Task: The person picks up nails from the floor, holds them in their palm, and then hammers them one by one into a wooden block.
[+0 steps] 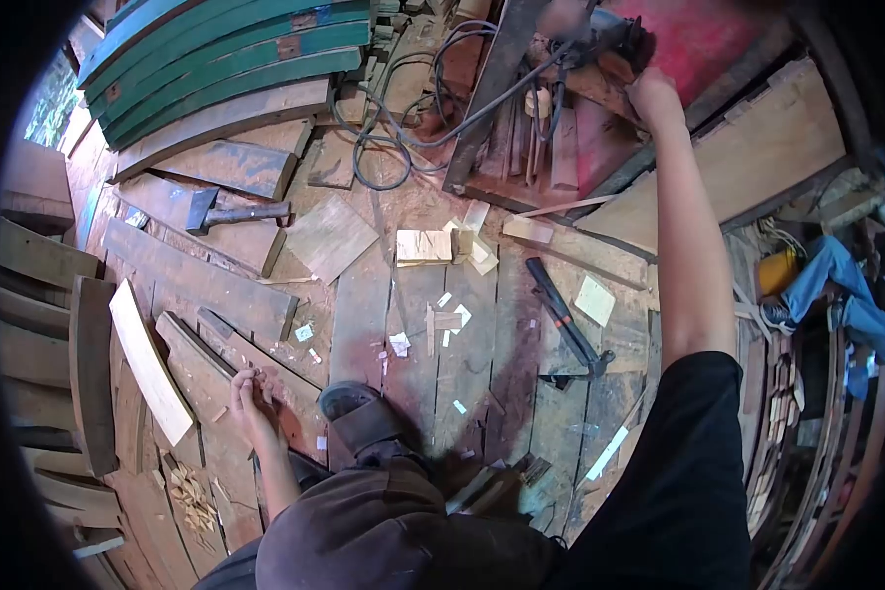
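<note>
My right hand (pixel 656 96) is stretched to the upper right, closed at a dark, blurred tool (pixel 615 49) with a blue part, beside a red panel. What its fingers grip is hidden. Low on the left, my left hand (pixel 254 405) hangs by my knee with its fingers curled in. Anything small between them cannot be made out. Below that hand, long wooden boards (pixel 192 359) lie on the plank floor. Between my arms, a small pale wood block (pixel 425 246) rests among offcuts, and a hammer (pixel 567 320) with a black handle lies to the right.
An axe-like tool (pixel 231 212) lies on boards at the left. Curved green slats (pixel 236 74) are stacked behind it. A dark cable (pixel 388 162) loops across the floor toward the wooden frame (pixel 482 108). Wood chips (pixel 192 500) lie lower left. Another person's jeans-clad leg (pixel 824 280) shows at right.
</note>
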`<state>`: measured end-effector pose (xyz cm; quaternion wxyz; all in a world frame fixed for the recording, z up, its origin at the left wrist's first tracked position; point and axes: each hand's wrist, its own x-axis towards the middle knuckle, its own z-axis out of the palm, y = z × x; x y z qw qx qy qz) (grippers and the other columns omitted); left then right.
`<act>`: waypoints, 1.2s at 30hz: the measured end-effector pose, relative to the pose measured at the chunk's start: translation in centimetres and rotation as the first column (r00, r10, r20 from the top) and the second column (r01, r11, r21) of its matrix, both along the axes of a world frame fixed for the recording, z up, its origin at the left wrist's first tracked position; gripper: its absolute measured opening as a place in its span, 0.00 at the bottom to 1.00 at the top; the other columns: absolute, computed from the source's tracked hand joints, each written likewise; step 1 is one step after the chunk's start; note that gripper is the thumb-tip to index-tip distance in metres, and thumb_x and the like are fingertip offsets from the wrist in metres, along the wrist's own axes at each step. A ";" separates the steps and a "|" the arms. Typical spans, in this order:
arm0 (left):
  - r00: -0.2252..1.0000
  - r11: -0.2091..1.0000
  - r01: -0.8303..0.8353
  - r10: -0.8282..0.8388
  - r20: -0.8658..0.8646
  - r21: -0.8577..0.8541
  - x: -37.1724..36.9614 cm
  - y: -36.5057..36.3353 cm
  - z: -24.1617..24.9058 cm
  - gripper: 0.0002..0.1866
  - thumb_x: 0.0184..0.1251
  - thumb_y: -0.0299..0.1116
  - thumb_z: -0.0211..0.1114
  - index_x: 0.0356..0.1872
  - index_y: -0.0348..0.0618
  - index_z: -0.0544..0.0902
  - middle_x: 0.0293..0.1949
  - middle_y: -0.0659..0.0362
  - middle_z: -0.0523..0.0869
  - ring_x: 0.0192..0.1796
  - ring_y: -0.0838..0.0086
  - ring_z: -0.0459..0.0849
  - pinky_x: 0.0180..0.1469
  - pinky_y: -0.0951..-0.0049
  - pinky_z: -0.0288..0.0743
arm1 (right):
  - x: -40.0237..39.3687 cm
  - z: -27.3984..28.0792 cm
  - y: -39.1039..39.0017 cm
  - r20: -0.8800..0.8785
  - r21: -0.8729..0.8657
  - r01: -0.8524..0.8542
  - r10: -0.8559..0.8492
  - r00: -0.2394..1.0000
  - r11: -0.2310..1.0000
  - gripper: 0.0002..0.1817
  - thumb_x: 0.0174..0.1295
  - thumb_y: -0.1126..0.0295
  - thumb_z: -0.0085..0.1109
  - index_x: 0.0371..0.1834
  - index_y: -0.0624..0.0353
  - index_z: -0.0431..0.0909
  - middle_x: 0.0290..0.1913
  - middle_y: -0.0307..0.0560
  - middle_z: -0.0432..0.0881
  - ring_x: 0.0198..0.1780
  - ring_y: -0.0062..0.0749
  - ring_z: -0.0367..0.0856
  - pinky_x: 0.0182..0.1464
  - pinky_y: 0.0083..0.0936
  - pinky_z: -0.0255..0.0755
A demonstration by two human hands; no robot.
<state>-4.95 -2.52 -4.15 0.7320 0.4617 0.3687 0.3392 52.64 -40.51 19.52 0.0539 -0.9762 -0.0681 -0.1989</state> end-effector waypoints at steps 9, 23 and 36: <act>0.998 0.999 0.050 -0.050 0.041 0.021 -0.2 0.5 0.3 0.06 0.76 0.32 0.55 0.46 0.45 0.79 0.45 0.63 0.82 0.52 0.77 0.82 0.59 0.72 0.74 | -1.9 0.5 1.6 -0.155 0.166 0.016 0.010 0.988 0.986 0.19 0.54 0.57 0.71 0.43 0.58 0.87 0.50 0.58 0.86 0.54 0.51 0.84 0.56 0.42 0.78; 0.998 0.999 -0.049 0.049 0.043 -0.010 0.2 0.7 0.5 0.07 0.77 0.31 0.53 0.46 0.42 0.78 0.40 0.61 0.81 0.43 0.78 0.81 0.49 0.74 0.78 | -1.2 5.0 -0.9 0.165 0.489 -0.214 0.151 0.975 0.846 0.12 0.55 0.69 0.70 0.37 0.67 0.87 0.30 0.49 0.88 0.31 0.27 0.88 0.38 0.22 0.82; 0.995 0.996 -0.082 0.083 0.046 -0.017 -0.1 0.6 0.2 0.07 0.77 0.30 0.52 0.46 0.41 0.78 0.41 0.61 0.81 0.42 0.78 0.81 0.46 0.72 0.79 | -1.4 5.9 -1.4 0.136 0.943 -0.224 0.331 0.934 0.246 0.11 0.71 0.74 0.53 0.50 0.70 0.79 0.36 0.53 0.85 0.39 0.34 0.87 0.42 0.27 0.82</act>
